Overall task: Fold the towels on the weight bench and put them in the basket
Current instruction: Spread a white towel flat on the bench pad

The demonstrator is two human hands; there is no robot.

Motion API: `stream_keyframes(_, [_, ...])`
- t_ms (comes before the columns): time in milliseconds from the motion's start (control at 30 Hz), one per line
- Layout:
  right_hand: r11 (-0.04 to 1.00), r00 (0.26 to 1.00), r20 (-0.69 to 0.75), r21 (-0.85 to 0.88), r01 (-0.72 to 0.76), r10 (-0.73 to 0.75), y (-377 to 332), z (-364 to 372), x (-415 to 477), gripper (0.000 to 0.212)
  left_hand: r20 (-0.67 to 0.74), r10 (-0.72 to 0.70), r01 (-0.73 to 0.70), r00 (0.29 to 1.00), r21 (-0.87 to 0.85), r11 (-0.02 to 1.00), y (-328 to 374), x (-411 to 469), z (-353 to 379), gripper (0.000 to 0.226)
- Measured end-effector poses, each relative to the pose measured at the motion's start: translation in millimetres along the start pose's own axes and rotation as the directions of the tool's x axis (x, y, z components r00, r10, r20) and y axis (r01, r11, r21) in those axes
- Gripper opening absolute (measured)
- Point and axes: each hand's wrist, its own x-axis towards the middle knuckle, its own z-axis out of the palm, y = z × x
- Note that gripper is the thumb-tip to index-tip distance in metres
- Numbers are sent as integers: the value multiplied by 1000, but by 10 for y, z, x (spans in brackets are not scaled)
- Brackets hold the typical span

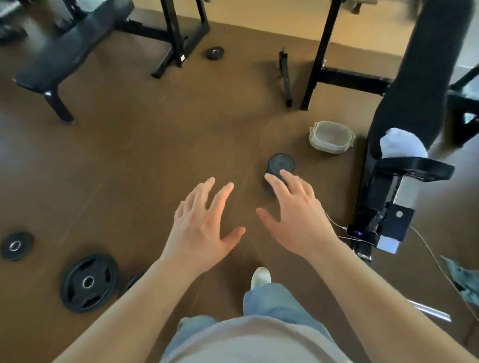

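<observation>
A black padded weight bench slopes up at the right, and a white towel lies bunched at the lower end of its pad. On the floor just left of the bench stands a pale woven basket, with nothing visible inside. Held out in front of me over the brown floor, my left hand and my right hand both have their fingers spread and hold nothing. Both hands are well short of the towel and the basket.
A small black weight plate stack sits on the floor just beyond my right fingertips. More plates lie at the lower left. Another bench stands at the far left, a rack frame behind the basket. A phone with cables lies by the bench foot.
</observation>
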Motion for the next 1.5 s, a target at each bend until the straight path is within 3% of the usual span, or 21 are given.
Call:
stream_keyframes(200, [997, 999, -14, -60, -38, 37, 403, -599, 1372, 75, -53, 81, -85, 995, -79, 993, 133, 1715, -198, 98])
stream_keyframes(400, [980, 982, -88, -90, -175, 167, 937, -946, 2556, 76, 48, 288, -286, 956, -44, 957, 169, 3451, -34, 92])
stream_keyframes(533, [932, 925, -147, -42, -359, 350, 1243, -1179, 3244, 76, 131, 454, -455, 881, -17, 890, 282, 4705, 56, 96])
stream_keyframes(633, [883, 864, -194, 28, -468, 464, 1414, -1457, 3615, 75, 179, 594, -599, 785, -28, 800, 513, 5499, -7, 98])
stream_keyframes(767, [791, 734, -304, 145, -595, 608, 1707, -1831, 3880, 71, 193, 729, -740, 657, -17, 672, 1061, 6260, -68, 106])
stream_keyframes(933, [644, 558, -334, 269, -716, 760, 2286, -2066, 4007, 70, 242, 799, -810, 550, -76, 581, 1816, 6902, 105, 112])
stream_keyframes(1100, [595, 487, -352, 340, -729, 799, 3184, -2143, 4115, 65, 284, 853, -874, 437, -88, 477, 2610, 7368, 459, 102])
stream_keyframes(1367, [559, 476, -293, 424, -713, 829, 4777, -2409, 4286, 64, 388, 799, -868, 461, 11, 496, 3947, 7991, 1104, 93])
stream_keyframes(1500, [494, 425, -253, 430, -756, 869, 5319, -2446, 4357, 66, 456, 765, -883, 454, 113, 456, 4497, 8249, 1426, 99])
